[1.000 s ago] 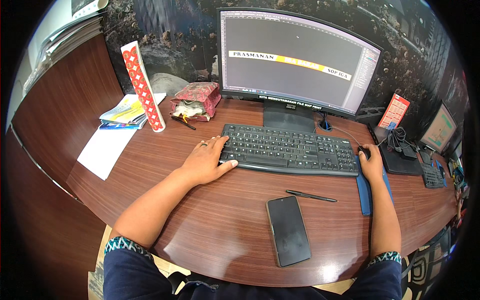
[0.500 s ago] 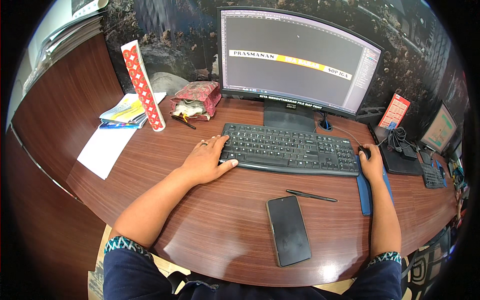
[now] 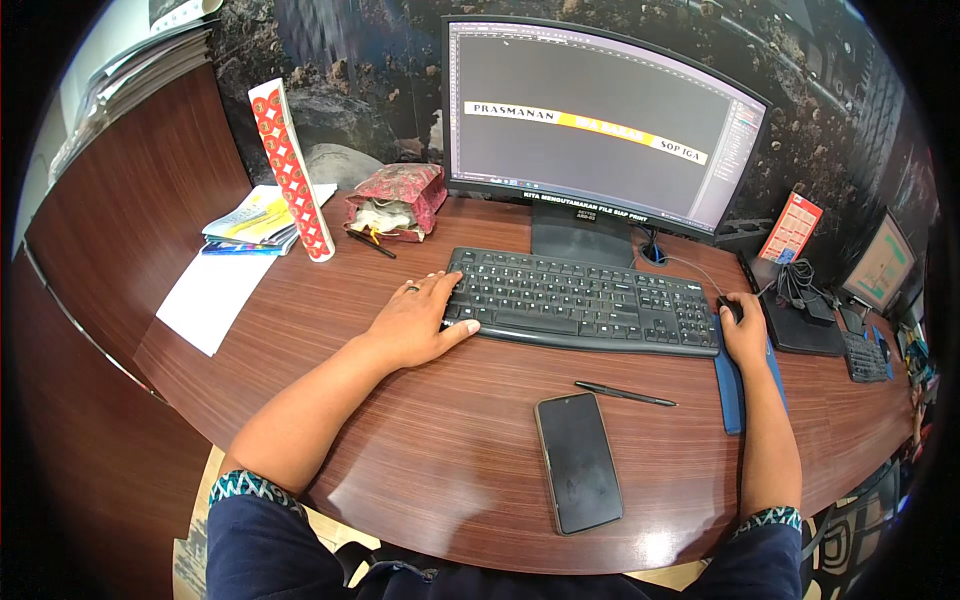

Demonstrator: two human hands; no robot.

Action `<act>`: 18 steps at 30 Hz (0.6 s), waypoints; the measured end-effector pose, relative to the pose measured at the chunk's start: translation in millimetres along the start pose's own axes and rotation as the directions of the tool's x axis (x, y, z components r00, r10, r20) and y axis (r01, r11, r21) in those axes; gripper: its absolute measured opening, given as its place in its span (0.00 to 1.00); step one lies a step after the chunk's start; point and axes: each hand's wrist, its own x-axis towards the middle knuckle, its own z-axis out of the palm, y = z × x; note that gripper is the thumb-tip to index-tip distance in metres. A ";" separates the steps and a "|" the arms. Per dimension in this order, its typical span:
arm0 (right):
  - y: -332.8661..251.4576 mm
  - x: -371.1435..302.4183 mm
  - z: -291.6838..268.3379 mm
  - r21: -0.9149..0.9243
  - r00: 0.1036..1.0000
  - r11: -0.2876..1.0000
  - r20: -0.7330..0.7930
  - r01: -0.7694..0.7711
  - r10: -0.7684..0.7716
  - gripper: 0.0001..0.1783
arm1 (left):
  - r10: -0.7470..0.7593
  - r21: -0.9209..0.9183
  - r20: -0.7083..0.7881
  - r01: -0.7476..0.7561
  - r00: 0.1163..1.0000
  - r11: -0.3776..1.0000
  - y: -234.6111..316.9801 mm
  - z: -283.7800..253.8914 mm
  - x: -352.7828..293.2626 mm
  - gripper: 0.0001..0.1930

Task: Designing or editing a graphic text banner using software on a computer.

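I see my left hand (image 3: 415,322) lying flat at the left end of the black keyboard (image 3: 585,300), fingers spread loosely over the keys and the thumb along the front edge; its grip is wide and holds nothing. My right hand (image 3: 742,335) is cupped over the black mouse (image 3: 729,307), which sits just right of the keyboard at the top of a blue mouse pad (image 3: 728,385); that grip is closed around the mouse.

The curved monitor (image 3: 600,125) straight ahead shows a design program with a long narrow banner layout, white at the left, yellow in the middle, on a grey workspace. Judging by that, I'd say the layout is partly done: the strip already carries lettering and colour, yet both hands are at the controls, so editing looks in progress. What remains I cannot tell from here.

On the wooden surface (image 3: 440,450) near me, a dark smartphone (image 3: 578,462) lies face up with its screen off, and a black pen (image 3: 625,394) rests between it and the keyboard. Neither is being touched. Off to the left are a red patterned card (image 3: 291,170) standing upright, a stack of papers (image 3: 255,220) and a red cloth pouch (image 3: 398,200).
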 end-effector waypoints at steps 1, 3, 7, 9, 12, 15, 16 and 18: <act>-1.1 0.1 -0.3 -0.003 1.000 1.000 0.003 -0.005 0.005 0.13 | 0.001 0.003 0.001 -0.001 1.000 1.000 0.0 -0.2 -0.1 0.43; -1.5 0.6 -0.4 0.000 1.000 1.000 0.007 -0.005 0.005 0.13 | 0.001 0.000 0.000 -0.001 1.000 1.000 0.1 -0.3 -0.3 0.43; -3.2 0.5 0.0 0.023 1.000 1.000 0.009 -0.010 0.010 0.13 | 0.006 -0.002 -0.004 -0.006 1.000 1.000 -1.1 0.4 -0.3 0.43; -1.7 0.6 -0.1 0.022 1.000 1.000 0.010 0.000 0.000 0.13 | 0.006 -0.001 -0.004 -0.006 1.000 1.000 -0.7 0.4 -0.2 0.43; -0.4 0.9 0.7 0.032 1.000 0.999 0.010 0.018 -0.018 0.13 | 0.001 0.002 -0.003 -0.001 1.000 1.000 0.2 -0.2 -0.6 0.43; 0.4 0.7 1.0 0.040 1.000 0.999 0.007 0.021 -0.021 0.14 | -0.004 0.002 0.000 0.004 1.000 1.000 1.3 -0.9 -0.6 0.43; 0.6 0.6 0.8 0.038 1.000 0.999 0.006 0.018 -0.018 0.14 | -0.006 0.000 0.003 0.006 1.000 1.000 1.4 -0.9 -0.3 0.43; 0.3 0.8 0.9 0.039 1.000 0.999 0.006 0.016 -0.017 0.14 | -0.007 -0.007 0.004 0.007 1.000 1.000 1.0 -1.1 -0.1 0.43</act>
